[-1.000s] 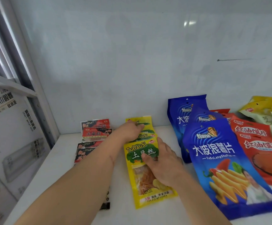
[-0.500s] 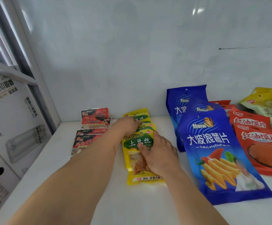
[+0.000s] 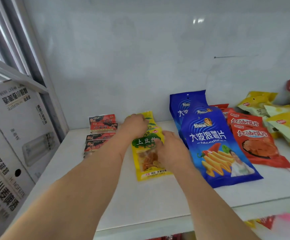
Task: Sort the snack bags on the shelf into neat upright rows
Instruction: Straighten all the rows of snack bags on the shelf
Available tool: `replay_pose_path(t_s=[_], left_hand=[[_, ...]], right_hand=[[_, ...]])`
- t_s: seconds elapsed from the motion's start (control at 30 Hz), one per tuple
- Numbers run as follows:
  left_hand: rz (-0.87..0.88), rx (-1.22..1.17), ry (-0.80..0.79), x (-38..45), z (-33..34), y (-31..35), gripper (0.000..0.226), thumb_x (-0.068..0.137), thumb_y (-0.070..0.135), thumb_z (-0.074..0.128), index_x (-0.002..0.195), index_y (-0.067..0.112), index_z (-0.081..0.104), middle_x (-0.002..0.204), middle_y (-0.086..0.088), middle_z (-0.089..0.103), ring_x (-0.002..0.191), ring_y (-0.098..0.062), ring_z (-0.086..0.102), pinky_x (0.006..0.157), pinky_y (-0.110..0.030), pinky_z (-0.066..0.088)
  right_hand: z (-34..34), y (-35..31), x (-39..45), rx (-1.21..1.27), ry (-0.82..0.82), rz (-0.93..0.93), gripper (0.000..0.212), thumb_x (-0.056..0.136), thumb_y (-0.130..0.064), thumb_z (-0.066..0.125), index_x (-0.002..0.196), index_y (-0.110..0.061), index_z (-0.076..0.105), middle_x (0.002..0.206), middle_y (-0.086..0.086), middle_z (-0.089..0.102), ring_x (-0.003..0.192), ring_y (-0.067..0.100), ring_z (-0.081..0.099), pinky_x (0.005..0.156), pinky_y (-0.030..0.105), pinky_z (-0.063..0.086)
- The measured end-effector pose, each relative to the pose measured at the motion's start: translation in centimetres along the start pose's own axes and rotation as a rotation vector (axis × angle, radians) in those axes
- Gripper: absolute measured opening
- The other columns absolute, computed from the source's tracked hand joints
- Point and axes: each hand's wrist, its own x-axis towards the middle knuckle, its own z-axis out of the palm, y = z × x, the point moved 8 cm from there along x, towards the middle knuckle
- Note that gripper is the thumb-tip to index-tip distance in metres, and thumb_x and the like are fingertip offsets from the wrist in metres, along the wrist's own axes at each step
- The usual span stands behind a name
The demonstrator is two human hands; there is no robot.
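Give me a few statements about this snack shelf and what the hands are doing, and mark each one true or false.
1. Both hands are on the yellow bags. True: the left hand is at the far end of the stack, the right hand on the front bag.
2. The blue bags lie left of the yellow ones. False: they lie to the right.
3. The red bags lie right of the blue bags. True.
4. The small red-and-black packets are stacked on the blue bags. False: they lie by themselves, left of the yellow bags.
5. The shelf is dark wood. False: it is white.
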Motion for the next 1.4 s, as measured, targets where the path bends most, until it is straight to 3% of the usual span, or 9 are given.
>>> replay_pose_path(t_s=[0.2,0.4,0.47,0.57,0.73,0.83,1.0,1.2,1.4], left_hand=[[0.085,-0.118,0.019,-3.1,0.6,3.8,0.039,0.104,0.030,0.043,0.124,0.004,0.064,0.131,-0.020,0.063,0.119,-0.035,0.058,0.096,-0.039,0.048],[-0.009,-0.591,-0.041,-5.6,2.0,8.4,0.052,0.104,0.037,0.049,0.148,0.009,0.044,0.146,-0.012,0.053,0.131,-0.026,0.053,0.088,-0.020,0.038],[-0.054,-0.692,-0.062,-5.6,3.1,9.9,0.057,0.103,0.041,0.049,0.151,0.011,0.039,0.150,-0.007,0.049,0.130,-0.022,0.051,0.092,-0.022,0.038],[-0.126,-0.823,-0.066,-5.8,4.5,12.2,0.049,0.104,0.036,0.050,0.144,0.009,0.045,0.126,0.007,0.054,0.111,-0.013,0.055,0.077,-0.018,0.039],[-0.303,-0.932,-0.007,-4.4,8.1,13.1,0.040,0.100,0.040,0.056,0.127,0.010,0.058,0.121,-0.009,0.071,0.102,-0.026,0.070,0.085,-0.036,0.057],[-0.358,-0.950,0.044,-4.1,9.2,13.0,0.035,0.101,0.038,0.053,0.121,0.011,0.059,0.114,-0.009,0.072,0.099,-0.027,0.071,0.092,-0.047,0.057],[-0.344,-0.990,0.119,-4.0,9.3,13.5,0.025,0.104,0.032,0.047,0.118,0.015,0.060,0.109,-0.006,0.074,0.093,-0.023,0.073,0.087,-0.047,0.060],[-0.308,-0.997,0.140,-3.6,9.8,13.0,0.021,0.106,0.032,0.046,0.116,0.019,0.060,0.106,-0.001,0.076,0.090,-0.017,0.076,0.083,-0.046,0.062],[-0.341,-1.049,0.189,-2.6,10.1,12.4,0.019,0.106,0.032,0.046,0.112,0.019,0.059,0.104,-0.002,0.076,0.089,-0.018,0.075,0.081,-0.041,0.062]], right_hand=[[-6.0,1.0,-2.5,-0.011,0.140,-0.024,0.034,0.103,-0.034,0.042,0.126,-0.015,0.058,0.124,0.006,0.061,0.115,0.026,0.057,0.090,0.035,0.045],[-11.5,8.5,-2.5,0.045,0.302,0.112,0.041,0.100,-0.040,0.048,0.135,-0.020,0.054,0.132,0.005,0.058,0.120,0.025,0.054,0.094,0.038,0.045],[-12.3,11.6,-1.7,0.075,0.274,0.182,0.049,0.098,-0.043,0.050,0.141,-0.018,0.047,0.140,0.007,0.052,0.127,0.027,0.050,0.100,0.041,0.043],[-12.1,15.0,-0.1,0.193,0.185,0.220,0.053,0.097,-0.044,0.053,0.141,-0.015,0.045,0.135,0.002,0.054,0.125,0.026,0.052,0.094,0.036,0.044],[-11.2,17.8,3.4,0.365,0.069,0.206,0.034,0.097,-0.046,0.054,0.121,-0.022,0.051,0.108,-0.006,0.060,0.081,0.008,0.057,0.061,0.022,0.042],[-10.7,18.7,5.6,0.461,0.008,0.198,0.040,0.095,-0.051,0.054,0.119,-0.019,0.051,0.110,-0.004,0.063,0.092,0.016,0.063,0.076,0.033,0.052],[-9.9,19.2,8.2,0.552,-0.063,0.171,0.046,0.092,-0.055,0.056,0.128,-0.027,0.047,0.115,-0.003,0.064,0.097,0.019,0.065,0.082,0.037,0.052],[-9.4,19.3,9.5,0.563,-0.082,0.084,0.032,0.093,-0.051,0.058,0.118,-0.034,0.049,0.102,-0.014,0.066,0.085,0.007,0.068,0.075,0.032,0.056],[-9.2,19.6,10.8,0.467,-0.119,0.050,0.035,0.097,-0.048,0.052,0.126,-0.028,0.047,0.111,-0.006,0.065,0.088,0.009,0.067,0.060,0.023,0.050]])
